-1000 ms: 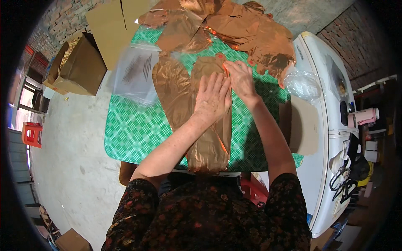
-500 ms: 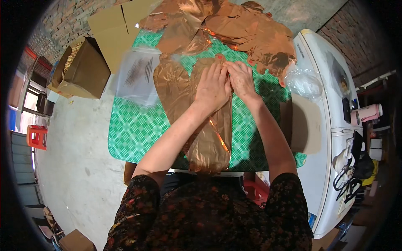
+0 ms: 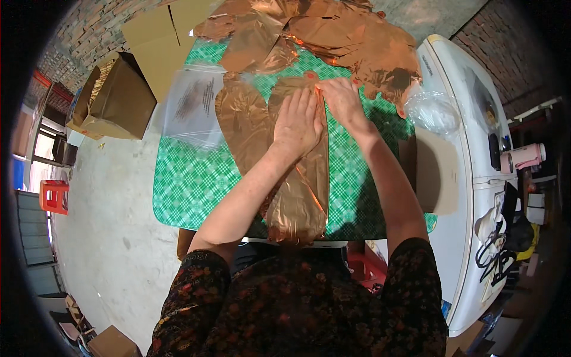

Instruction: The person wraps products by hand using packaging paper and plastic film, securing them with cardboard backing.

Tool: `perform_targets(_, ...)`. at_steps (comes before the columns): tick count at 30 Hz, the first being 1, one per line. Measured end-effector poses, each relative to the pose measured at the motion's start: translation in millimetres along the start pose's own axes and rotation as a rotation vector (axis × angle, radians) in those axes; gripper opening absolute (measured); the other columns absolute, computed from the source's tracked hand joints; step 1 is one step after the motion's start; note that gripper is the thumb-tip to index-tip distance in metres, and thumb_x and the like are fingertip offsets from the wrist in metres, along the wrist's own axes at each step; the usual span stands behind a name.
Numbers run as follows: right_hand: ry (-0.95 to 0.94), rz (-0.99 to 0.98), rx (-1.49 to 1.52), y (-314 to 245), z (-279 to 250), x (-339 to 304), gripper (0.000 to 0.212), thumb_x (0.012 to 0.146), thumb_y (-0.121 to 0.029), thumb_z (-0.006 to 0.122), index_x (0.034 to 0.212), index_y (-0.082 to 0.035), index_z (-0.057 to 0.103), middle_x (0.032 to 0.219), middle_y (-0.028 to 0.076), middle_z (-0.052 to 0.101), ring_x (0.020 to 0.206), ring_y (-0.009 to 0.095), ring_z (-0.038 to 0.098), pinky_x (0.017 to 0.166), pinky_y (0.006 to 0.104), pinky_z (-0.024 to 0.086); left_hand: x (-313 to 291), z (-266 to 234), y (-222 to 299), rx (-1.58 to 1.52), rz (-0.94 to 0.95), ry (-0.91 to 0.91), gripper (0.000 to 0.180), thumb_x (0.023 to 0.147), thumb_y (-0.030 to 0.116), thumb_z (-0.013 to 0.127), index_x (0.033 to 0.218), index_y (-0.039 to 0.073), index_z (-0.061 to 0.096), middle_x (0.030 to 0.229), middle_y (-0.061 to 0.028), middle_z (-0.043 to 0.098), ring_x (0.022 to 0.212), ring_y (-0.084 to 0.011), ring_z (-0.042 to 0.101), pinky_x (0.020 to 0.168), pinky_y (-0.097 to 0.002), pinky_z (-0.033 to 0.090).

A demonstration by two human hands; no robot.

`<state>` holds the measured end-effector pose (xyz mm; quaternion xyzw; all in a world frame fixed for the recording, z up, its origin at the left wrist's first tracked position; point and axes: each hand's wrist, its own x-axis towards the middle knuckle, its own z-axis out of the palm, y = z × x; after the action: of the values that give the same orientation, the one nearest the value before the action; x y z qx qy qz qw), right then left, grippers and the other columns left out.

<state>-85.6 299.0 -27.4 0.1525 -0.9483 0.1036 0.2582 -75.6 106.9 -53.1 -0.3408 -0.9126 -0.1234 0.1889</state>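
Copper-coloured foil piece (image 3: 312, 172), long and narrow, lies on the green checked tabletop (image 3: 190, 184) straight in front of me, its near end by the table edge. My left hand (image 3: 299, 122) rests palm down on its upper part, fingers straight and side by side, gripping nothing. My right hand (image 3: 342, 100) is bent at the foil's upper right edge, fingertips on a strip that gleams orange; whether thumb and finger close on it, I cannot tell. The hands are near each other but apart.

Second foil piece (image 3: 242, 122) lies just left of the first. Beyond both, a heap of the same foil (image 3: 357, 44) covers the far end. Clear plastic bag (image 3: 189, 104) with dark print at the left; crumpled clear plastic (image 3: 433, 112) at the right, beside the white appliance (image 3: 470, 89).

Handling, my judgement: very light, thin, limp, likely slick against the tabletop and quick to crease. A tear at the edge seems the main risk. Best held down with a broad flat palm on the body, the edge taken lightly between finger pads near the upper end. Nails, hard pinches and dragging by one corner look unwise.
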Motion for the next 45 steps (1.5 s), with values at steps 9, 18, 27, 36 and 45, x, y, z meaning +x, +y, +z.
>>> perform_targets(9,-0.386,-0.05,0.207,38,-20,21,0.048,0.092,-0.037,0.075,0.132,-0.01,0.071,0.138,0.008,0.065,0.132,0.034,0.051,0.114,0.0448,0.041,1,-6,2,0.003,0.003,-0.04,0.064,0.106,0.037,0.041,0.158,-0.001,0.046,0.167,-0.018,0.042,0.157,-0.0327,0.034,0.13,-0.0474,0.021)
perform_targets(18,-0.403,0.013,0.225,28,-24,31,0.04,0.092,-0.027,0.077,0.127,-0.009,0.069,0.132,0.008,0.064,0.128,0.035,0.049,0.112,0.0458,0.044,-2,-6,1,-0.033,-0.006,0.01,0.062,0.107,0.037,0.041,0.158,0.002,0.046,0.166,-0.0184,0.042,0.156,-0.0333,0.034,0.13,-0.0476,0.022)
perform_targets(27,-0.206,-0.041,0.282,40,-1,37,0.022,0.094,-0.02,0.074,0.114,-0.011,0.07,0.119,0.01,0.066,0.118,0.035,0.057,0.102,0.0461,0.046,-4,-6,0,-0.003,0.012,0.038,0.059,0.106,0.036,0.044,0.155,0.004,0.05,0.163,-0.0194,0.046,0.155,-0.0341,0.036,0.128,-0.0491,0.024)
perform_targets(36,0.02,0.017,0.098,24,3,27,0.022,0.098,-0.013,0.067,0.119,-0.006,0.066,0.117,0.016,0.066,0.114,0.039,0.06,0.1,0.0436,0.049,2,-6,6,0.019,0.043,-0.015,0.06,0.106,0.035,0.041,0.156,0.003,0.05,0.164,-0.0184,0.045,0.155,-0.0338,0.036,0.129,-0.0487,0.023)
perform_targets(45,0.024,0.622,0.97,-106,-26,-29,0.059,0.115,-0.042,0.043,0.158,-0.002,0.039,0.155,0.022,0.049,0.141,0.033,0.051,0.115,0.0435,0.042,-4,-9,-3,-0.022,-0.011,-0.077,0.061,0.108,0.036,0.036,0.16,0.005,0.045,0.169,-0.0183,0.039,0.159,-0.0339,0.029,0.131,-0.0492,0.019)
